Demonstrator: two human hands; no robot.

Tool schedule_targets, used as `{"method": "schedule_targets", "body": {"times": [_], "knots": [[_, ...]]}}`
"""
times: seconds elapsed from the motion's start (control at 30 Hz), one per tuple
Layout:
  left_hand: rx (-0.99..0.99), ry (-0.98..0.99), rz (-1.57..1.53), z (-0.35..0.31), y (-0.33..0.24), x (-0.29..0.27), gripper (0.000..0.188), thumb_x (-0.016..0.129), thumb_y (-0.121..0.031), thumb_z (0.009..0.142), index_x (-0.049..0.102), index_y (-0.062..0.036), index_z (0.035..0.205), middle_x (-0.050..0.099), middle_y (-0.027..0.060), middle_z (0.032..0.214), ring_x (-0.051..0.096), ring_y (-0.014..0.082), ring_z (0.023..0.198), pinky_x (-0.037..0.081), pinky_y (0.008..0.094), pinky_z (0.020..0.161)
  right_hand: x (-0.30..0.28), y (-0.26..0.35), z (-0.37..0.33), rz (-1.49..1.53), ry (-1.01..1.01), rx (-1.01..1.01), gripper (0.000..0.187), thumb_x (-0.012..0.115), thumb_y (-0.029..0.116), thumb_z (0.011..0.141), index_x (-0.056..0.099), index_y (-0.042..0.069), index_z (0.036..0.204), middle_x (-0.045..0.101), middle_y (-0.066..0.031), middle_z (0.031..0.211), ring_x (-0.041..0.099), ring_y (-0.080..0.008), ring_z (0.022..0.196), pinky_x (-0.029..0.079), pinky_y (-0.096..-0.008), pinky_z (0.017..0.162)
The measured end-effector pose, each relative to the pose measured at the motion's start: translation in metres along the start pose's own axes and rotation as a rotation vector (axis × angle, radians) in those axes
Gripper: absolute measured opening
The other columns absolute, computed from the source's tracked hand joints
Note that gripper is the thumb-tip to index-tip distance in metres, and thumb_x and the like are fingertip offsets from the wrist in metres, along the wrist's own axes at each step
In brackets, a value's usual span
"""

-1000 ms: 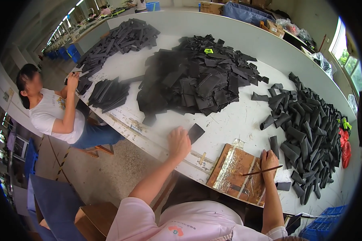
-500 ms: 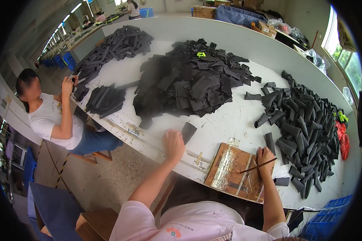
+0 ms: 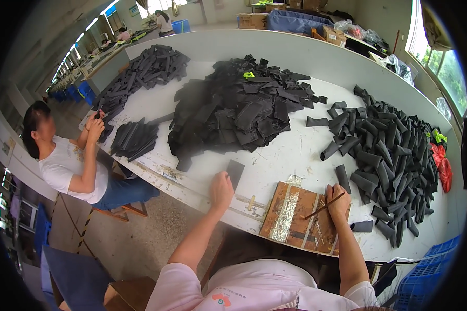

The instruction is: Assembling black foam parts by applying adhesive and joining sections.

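My left hand (image 3: 222, 192) is closed at the table's near edge, its fingers on the lower left side of a flat black fabric strip (image 3: 236, 172). My right hand (image 3: 339, 203) grips a thin brown stick (image 3: 324, 206) that slants over a worn wooden board (image 3: 280, 212) with shiny tape across it. Just beyond the right fingers lies a black fabric tube (image 3: 342, 179); whether they touch it I cannot tell. Another short black tube (image 3: 361, 226) rests beside my right wrist. Small thin tools (image 3: 318, 228) lie on the board.
A heap of flat black pieces (image 3: 244, 109) fills the table's middle, with a bright green scrap (image 3: 248, 75) on top. Black tubes (image 3: 384, 160) pile up at right, near a red bag (image 3: 444, 173). A seated co-worker (image 3: 70, 160) handles something small at left. A blue crate (image 3: 428, 274) stands lower right.
The view has shifted slightly. My left fingers have turned and closed at the black strip's edge, and more of the strip shows. The right hand keeps the stick near the same spot.
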State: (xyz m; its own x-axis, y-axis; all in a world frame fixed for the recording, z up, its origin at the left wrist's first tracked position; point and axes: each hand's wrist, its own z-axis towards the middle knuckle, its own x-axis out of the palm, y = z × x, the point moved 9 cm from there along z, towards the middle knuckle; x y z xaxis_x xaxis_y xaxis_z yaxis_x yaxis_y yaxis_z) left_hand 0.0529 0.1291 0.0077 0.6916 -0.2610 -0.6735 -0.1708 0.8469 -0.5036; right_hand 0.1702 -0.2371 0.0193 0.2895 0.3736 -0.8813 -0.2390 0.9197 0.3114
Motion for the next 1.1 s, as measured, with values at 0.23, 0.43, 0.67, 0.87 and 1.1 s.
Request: {"method": "schedule_targets", "body": {"times": [0.23, 0.43, 0.67, 0.87, 1.1], "knots": [[-0.063, 0.018, -0.055, -0.001, 0.011, 0.002, 0.02, 0.057, -0.008, 0.074, 0.048, -0.003, 0.091, 0.058, 0.015, 0.078, 0.056, 0.0329, 0.073, 0.044, 0.0398, 0.064, 0.004, -0.004, 0.0, 0.005, -0.002, -0.003, 0.025, 0.054, 0.023, 0.079, 0.05, 0.002, 0.066, 0.055, -0.015, 0.068, 0.055, -0.0326, 0.07, 0.042, -0.0411, 0.062], [-0.121, -0.028, -0.1, -0.004, 0.02, -0.003, 0.021, 0.058, -0.01, 0.073, 0.049, -0.0052, 0.091, 0.057, 0.0115, 0.07, 0.056, 0.0315, 0.065, 0.042, 0.041, 0.058, 0.004, -0.002, -0.001, 0.047, 0.003, -0.02, 0.025, 0.054, 0.023, 0.079, 0.051, 0.003, 0.064, 0.054, -0.0126, 0.066, 0.054, -0.0317, 0.07, 0.042, -0.0403, 0.062], [-0.203, 0.138, -0.061, -0.004, 0.018, 0.006, 0.02, 0.053, -0.012, 0.078, 0.05, -0.0039, 0.096, 0.06, 0.0152, 0.084, 0.057, 0.033, 0.076, 0.044, 0.0401, 0.066, 0.003, -0.003, -0.001, 0.061, -0.01, -0.032, 0.025, 0.055, 0.023, 0.078, 0.051, 0.002, 0.064, 0.054, -0.0126, 0.066, 0.054, -0.0314, 0.069, 0.042, -0.0403, 0.062], [-0.187, 0.137, -0.055, -0.004, 0.019, 0.007, 0.02, 0.053, -0.013, 0.078, 0.05, -0.0044, 0.096, 0.06, 0.0152, 0.082, 0.057, 0.033, 0.076, 0.044, 0.0402, 0.066, 0.001, -0.002, 0.001, 0.061, 0.002, -0.024, 0.024, 0.055, 0.021, 0.078, 0.051, 0.002, 0.064, 0.054, -0.0129, 0.066, 0.054, -0.031, 0.07, 0.042, -0.0398, 0.062], [-0.124, 0.091, -0.023, -0.004, 0.016, 0.005, 0.02, 0.055, -0.013, 0.076, 0.05, -0.0049, 0.093, 0.059, 0.0134, 0.076, 0.057, 0.0328, 0.07, 0.043, 0.0411, 0.061, 0.001, -0.001, 0.001, 0.064, 0.011, -0.017, 0.024, 0.054, 0.021, 0.079, 0.051, 0.002, 0.064, 0.054, -0.0133, 0.066, 0.054, -0.0316, 0.069, 0.042, -0.0402, 0.061]]}}
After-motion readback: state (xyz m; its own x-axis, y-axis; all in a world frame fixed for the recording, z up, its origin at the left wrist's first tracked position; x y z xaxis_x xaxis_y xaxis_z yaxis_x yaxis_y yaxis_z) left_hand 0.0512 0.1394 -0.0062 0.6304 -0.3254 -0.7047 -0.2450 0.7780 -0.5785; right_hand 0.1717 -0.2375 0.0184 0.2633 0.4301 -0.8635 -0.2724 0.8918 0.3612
